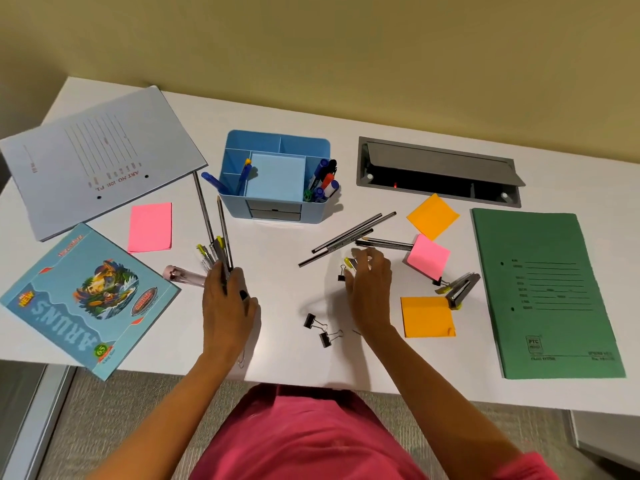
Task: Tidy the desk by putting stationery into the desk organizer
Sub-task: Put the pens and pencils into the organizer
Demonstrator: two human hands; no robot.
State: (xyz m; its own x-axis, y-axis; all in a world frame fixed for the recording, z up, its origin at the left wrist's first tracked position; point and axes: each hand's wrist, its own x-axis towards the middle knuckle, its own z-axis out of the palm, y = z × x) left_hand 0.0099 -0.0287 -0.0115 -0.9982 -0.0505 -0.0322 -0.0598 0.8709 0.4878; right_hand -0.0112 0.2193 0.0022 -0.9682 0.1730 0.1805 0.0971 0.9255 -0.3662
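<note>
A blue desk organizer stands at the desk's middle back, with pens and markers in its side slots and a blue note block in the centre. My left hand grips a bundle of pens and pencils that point toward the organizer. My right hand pinches a small yellow-and-silver item just above the desk, beside a black binder clip. Several dark pencils lie loose ahead of the right hand. Two binder clips lie near the front edge.
Pink sticky pads and orange ones are scattered about. A stapler lies right of centre. A green folder sits far right, a white folder and a blue notebook left. A cable hatch is open behind.
</note>
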